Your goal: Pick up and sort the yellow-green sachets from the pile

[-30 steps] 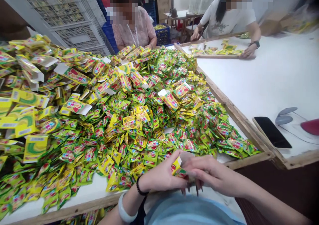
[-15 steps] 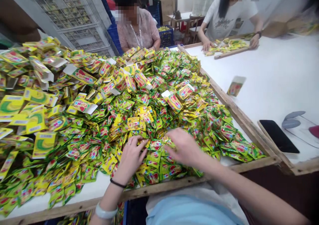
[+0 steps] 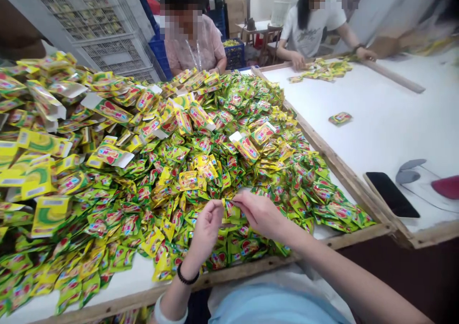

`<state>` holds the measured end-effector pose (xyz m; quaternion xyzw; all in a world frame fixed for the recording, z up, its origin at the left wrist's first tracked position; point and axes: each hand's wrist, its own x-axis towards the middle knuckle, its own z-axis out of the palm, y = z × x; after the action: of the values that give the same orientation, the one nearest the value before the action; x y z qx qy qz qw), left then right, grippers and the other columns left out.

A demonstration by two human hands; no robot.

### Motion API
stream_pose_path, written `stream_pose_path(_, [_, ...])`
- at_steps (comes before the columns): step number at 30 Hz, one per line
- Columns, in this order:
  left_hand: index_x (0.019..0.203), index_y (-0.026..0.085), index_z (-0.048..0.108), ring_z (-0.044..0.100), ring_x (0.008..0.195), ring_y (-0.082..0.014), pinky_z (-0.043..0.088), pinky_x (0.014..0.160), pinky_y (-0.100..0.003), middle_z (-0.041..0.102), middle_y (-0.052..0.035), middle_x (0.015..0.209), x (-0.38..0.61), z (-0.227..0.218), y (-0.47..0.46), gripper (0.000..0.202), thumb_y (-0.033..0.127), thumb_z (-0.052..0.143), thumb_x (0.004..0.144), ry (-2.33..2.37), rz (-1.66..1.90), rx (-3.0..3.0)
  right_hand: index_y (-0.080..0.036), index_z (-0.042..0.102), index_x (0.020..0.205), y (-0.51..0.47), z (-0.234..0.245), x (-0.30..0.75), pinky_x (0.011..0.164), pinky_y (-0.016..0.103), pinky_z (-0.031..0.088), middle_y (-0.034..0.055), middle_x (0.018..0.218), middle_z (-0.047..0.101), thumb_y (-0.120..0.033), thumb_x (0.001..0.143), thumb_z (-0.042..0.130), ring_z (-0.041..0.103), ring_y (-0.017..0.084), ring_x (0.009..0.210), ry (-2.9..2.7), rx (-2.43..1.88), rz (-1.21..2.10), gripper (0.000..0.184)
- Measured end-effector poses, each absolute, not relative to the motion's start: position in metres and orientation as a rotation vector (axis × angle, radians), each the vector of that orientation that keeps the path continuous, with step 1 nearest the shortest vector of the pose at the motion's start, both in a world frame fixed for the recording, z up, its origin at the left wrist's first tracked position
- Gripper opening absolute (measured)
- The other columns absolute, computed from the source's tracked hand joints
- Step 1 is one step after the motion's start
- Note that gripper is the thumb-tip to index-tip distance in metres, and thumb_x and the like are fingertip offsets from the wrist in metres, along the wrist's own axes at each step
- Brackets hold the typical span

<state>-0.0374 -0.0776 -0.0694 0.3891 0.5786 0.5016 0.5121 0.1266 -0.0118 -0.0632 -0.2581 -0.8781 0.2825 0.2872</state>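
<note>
My left hand [image 3: 210,223] is closed, its thumb and finger pinched at a small yellow-green sachet [image 3: 225,202]. From the other side my right hand [image 3: 261,213] bends over, fingers pinched together at the same sachet, mostly hidden by the fingertips. Both hands are just above a large heap of green sachets [image 3: 247,247] with red fruit pictures. Small yellow cartons [image 3: 111,152], several with white end flaps open, are piled over the left of the heap. Two open cartons [image 3: 247,147] rest on the sachets beyond my hands.
A wooden edge strip [image 3: 322,147] divides the heap from a white table [image 3: 387,123]. On that table are a small carton [image 3: 340,118], a phone [image 3: 392,195] and glasses [image 3: 410,171]. Two co-workers sit opposite, one near a wooden stick [image 3: 394,75]. White crates [image 3: 96,32] are stacked behind.
My hands have come together, fingertips meeting at the sachet. The carton, blurred above the white table before, now lies on it. A co-worker's hand and the wooden stick have shifted right.
</note>
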Motion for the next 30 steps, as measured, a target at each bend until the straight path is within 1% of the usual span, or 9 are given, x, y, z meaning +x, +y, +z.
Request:
stream_pose_path(3, [0.087, 0.018, 0.049, 0.055, 0.063, -0.0105, 0.044, 0.055, -0.020, 0.059, 0.0014, 0.073, -0.026, -0.068, -0.078, 0.030, 0.040, 0.066, 0.074, 1.313, 1.198, 0.858, -0.019, 0.050, 0.113, -0.014, -0.072, 0.128, 0.076, 0.032, 0.048, 0.0099, 0.100, 0.061, -0.025, 0.090, 0.047, 0.058, 0.019, 0.088, -2.121, -0.816, 0.826, 0.024])
stream_pose_path(6, [0.082, 0.017, 0.051, 0.053, 0.059, -0.0102, 0.043, 0.056, -0.021, 0.055, 0.0021, 0.065, -0.018, -0.071, -0.076, 0.023, 0.038, 0.061, 0.079, 1.392, 1.251, 0.919, -0.021, 0.042, 0.126, -0.015, -0.075, 0.131, 0.074, 0.031, 0.051, 0.0106, 0.112, 0.057, -0.032, 0.082, 0.060, 0.057, 0.020, 0.097, -1.751, -0.929, 1.265, 0.049])
stream_pose_path(10, [0.077, 0.017, 0.059, 0.055, 0.085, -0.0170, 0.044, 0.079, -0.030, 0.058, -0.0040, 0.085, -0.015, -0.072, -0.065, 0.015, 0.032, 0.058, 0.082, 1.638, 1.364, 1.402, -0.019, 0.059, 0.108, -0.015, -0.072, 0.135, 0.070, 0.030, 0.056, 0.0057, 0.099, 0.064, -0.035, 0.081, 0.062, 0.062, 0.018, 0.086, -1.460, -0.798, 1.779, 0.032])
stream_pose_path(13, [0.088, 0.020, 0.062, 0.051, 0.101, -0.0201, 0.038, 0.091, -0.036, 0.056, -0.0065, 0.098, -0.029, -0.058, -0.045, 0.017, 0.031, 0.049, 0.088, 1.801, 1.346, 1.739, -0.018, 0.064, 0.101, -0.013, -0.070, 0.145, 0.061, 0.029, 0.057, 0.0051, 0.097, 0.066, -0.036, 0.080, 0.062, 0.063, 0.016, 0.073, -1.359, -0.843, 1.720, 0.028])
stream_pose_path(16, [0.100, 0.020, 0.055, 0.054, 0.091, -0.0193, 0.043, 0.082, -0.033, 0.056, -0.0071, 0.095, -0.050, -0.041, -0.011, 0.026, 0.036, 0.037, 0.092, 1.993, 1.368, 1.792, -0.018, 0.064, 0.098, -0.011, -0.071, 0.157, 0.052, 0.025, 0.054, 0.0048, 0.089, 0.067, -0.036, 0.080, 0.062, 0.061, 0.014, 0.062, -1.410, -0.944, 1.575, 0.026])
stream_pose_path(21, [0.087, 0.017, 0.056, 0.050, 0.096, -0.0300, 0.040, 0.082, -0.042, 0.057, -0.0130, 0.093, -0.041, -0.034, 0.066, 0.046, 0.059, 0.036, 0.084, 2.434, 0.984, 1.935, -0.018, 0.062, 0.090, -0.016, -0.076, 0.162, 0.035, 0.017, 0.038, -0.0045, 0.055, 0.050, -0.038, 0.082, 0.060, 0.047, 0.007, 0.041, -1.437, -1.089, 1.472, 0.022])
stream_pose_path(23, [0.089, 0.014, 0.056, 0.047, 0.101, -0.0350, 0.038, 0.085, -0.047, 0.055, -0.0170, 0.097, -0.024, -0.038, 0.090, 0.055, 0.066, 0.042, 0.077, 2.531, 0.865, 1.935, -0.018, 0.061, 0.088, -0.019, -0.077, 0.164, 0.033, 0.017, 0.036, -0.0062, 0.054, 0.044, -0.038, 0.083, 0.059, 0.043, 0.006, 0.038, -1.437, -1.103, 1.474, 0.021])
stream_pose_path(27, [0.096, 0.016, 0.055, 0.045, 0.106, -0.0353, 0.035, 0.089, -0.049, 0.052, -0.0161, 0.107, 0.000, -0.042, 0.106, 0.051, 0.060, 0.059, 0.070, 2.376, 0.973, 2.060, -0.019, 0.061, 0.090, -0.017, -0.074, 0.185, 0.036, 0.020, 0.045, -0.0005, 0.076, 0.056, -0.038, 0.082, 0.060, 0.051, 0.007, 0.044, -1.395, -1.076, 1.466, 0.021])
stream_pose_path(30, [0.101, 0.019, 0.052, 0.043, 0.113, -0.0296, 0.033, 0.096, -0.045, 0.050, -0.0126, 0.115, -0.002, -0.042, 0.094, 0.038, 0.043, 0.063, 0.074, 2.028, 1.282, 2.189, -0.022, 0.061, 0.102, -0.005, -0.069, 0.206, 0.048, 0.026, 0.056, 0.0074, 0.121, 0.051, -0.037, 0.080, 0.062, 0.061, 0.009, 0.056, -1.354, -1.049, 1.473, 0.027])
